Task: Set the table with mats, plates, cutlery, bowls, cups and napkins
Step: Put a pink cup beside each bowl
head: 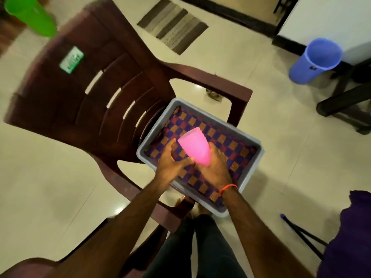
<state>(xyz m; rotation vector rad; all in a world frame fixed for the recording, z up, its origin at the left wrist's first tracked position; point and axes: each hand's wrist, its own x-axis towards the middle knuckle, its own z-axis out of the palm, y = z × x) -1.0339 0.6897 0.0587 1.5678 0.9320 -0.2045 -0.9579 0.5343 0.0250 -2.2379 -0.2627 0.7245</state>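
A pink plastic cup point(194, 146) is held upside down over a grey plastic tub point(255, 157) that sits on the seat of a brown plastic chair point(86, 93). My right hand point(213, 169) grips the cup from its right side near the rim. My left hand point(172, 161) reaches in from the left, and its fingertips touch the cup's lower edge. A checked orange and purple cloth point(226, 145) lines the inside of the tub.
A purple bin point(315, 61) stands on the tiled floor at the right, a green bin point(30, 15) at the top left. A striped floor mat point(172, 25) lies beyond the chair. Dark furniture legs point(345, 97) are at the right, purple fabric point(349, 237) at the lower right.
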